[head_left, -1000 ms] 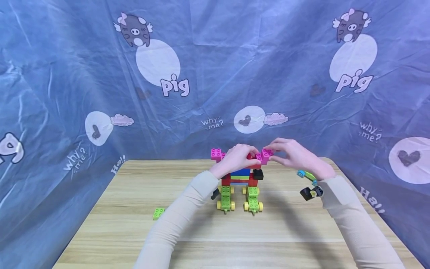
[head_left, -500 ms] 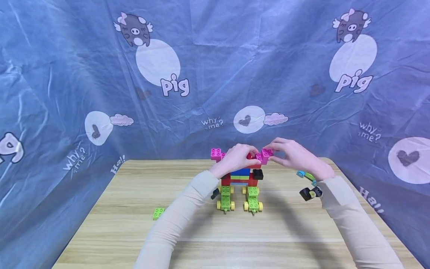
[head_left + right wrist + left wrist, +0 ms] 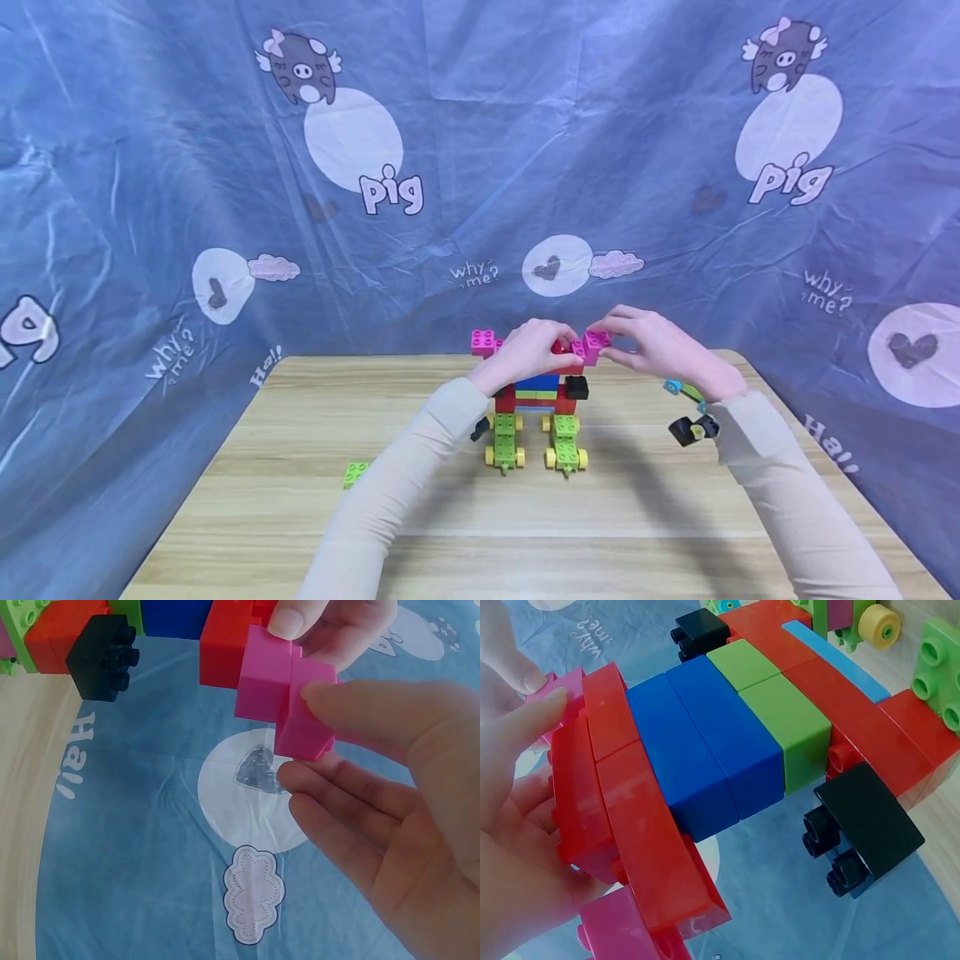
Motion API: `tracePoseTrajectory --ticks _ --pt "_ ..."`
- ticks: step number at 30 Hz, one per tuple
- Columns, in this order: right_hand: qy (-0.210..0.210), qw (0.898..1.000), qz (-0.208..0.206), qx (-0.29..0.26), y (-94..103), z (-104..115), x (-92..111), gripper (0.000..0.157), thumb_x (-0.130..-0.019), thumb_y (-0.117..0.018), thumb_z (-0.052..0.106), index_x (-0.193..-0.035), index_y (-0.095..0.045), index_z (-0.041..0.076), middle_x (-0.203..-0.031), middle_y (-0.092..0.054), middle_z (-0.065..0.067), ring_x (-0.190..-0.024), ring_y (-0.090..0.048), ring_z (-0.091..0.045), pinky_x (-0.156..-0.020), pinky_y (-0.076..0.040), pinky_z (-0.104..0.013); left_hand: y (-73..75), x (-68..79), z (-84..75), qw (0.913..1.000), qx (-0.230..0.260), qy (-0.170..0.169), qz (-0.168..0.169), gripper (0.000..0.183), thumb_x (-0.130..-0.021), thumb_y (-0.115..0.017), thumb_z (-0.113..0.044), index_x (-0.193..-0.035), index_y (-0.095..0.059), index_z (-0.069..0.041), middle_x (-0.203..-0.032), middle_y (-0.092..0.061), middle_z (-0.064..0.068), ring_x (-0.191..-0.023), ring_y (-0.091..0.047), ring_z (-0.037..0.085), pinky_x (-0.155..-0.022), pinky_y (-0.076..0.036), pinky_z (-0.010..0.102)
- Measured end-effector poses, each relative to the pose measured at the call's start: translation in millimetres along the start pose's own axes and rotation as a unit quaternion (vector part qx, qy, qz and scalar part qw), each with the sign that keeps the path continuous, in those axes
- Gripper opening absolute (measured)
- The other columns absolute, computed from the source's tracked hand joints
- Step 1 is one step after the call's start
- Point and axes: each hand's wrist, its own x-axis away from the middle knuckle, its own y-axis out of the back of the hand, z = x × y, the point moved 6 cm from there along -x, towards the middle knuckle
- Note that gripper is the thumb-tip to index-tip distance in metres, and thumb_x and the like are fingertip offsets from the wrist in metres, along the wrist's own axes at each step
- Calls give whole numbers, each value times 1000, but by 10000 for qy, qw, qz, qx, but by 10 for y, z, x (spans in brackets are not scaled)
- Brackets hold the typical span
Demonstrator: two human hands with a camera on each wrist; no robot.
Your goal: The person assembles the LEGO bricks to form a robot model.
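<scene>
A toy brick figure stands upright on the table, its blue bricks (image 3: 536, 383) in the middle and green wheeled bases (image 3: 505, 446) at the bottom. My left hand (image 3: 528, 354) grips its top; in the left wrist view the fingers reach behind the red brick (image 3: 581, 799) and the thumb lies on a pink brick (image 3: 568, 688). At the figure's right side, my right hand (image 3: 656, 346) pinches the outer pink brick (image 3: 309, 712), which touches the inner pink brick (image 3: 262, 671). Another pink brick (image 3: 482, 342) sticks out at the left. My left hand hides part of the figure's top.
A loose green brick (image 3: 356, 474) lies on the wooden table (image 3: 255, 500) by my left sleeve. Near the right forearm lie a black piece (image 3: 682, 431) and a green piece with blue wheels (image 3: 684, 392). Blue printed cloth (image 3: 480, 167) hangs behind the table.
Both hands keep their hold in nearly the same place. The figure and the loose pieces stay where they were; the head view shifts only slightly.
</scene>
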Motion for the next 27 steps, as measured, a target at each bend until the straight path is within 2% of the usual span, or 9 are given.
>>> tracePoseTrajectory --ticks 4,8,16,27 --pt "1 10000 -28 -59 -14 10 -11 33 -77 -76 17 -107 -67 8 -94 -65 -1 -78 -61 -9 -68 -57 -27 13 21 14 9999 -157 -26 29 41 -85 -64 -45 -115 -64 -18 -106 -69 -4 -95 -63 8 -82 -54 21" --pt "-30 9999 -44 -134 -30 11 -13 36 -76 -77 16 -109 -67 7 -95 -64 -3 -79 -61 -10 -68 -58 -27 54 60 42 9999 -97 31 43 44 -85 -64 -45 -119 -62 -17 -113 -67 -3 -103 -62 10 -90 -53 24" --pt "17 9999 -124 -37 -16 -6 -6 38 -76 -77 16 -111 -66 7 -96 -65 -3 -80 -62 -11 -67 -57 -28 244 139 112 9998 -42 92 -159 42 -86 -65 -42 -118 -62 -16 -116 -67 -2 -107 -63 10 -94 -52 27" --pt "-133 9999 45 32 -29 -31 12 39 -77 -76 16 -114 -66 8 -97 -64 -4 -81 -61 -12 -67 -57 -28 497 400 347 9988 144 275 -378 43 -85 -66 -39 -120 -62 -14 -118 -66 0 -109 -61 12 -97 -49 28"
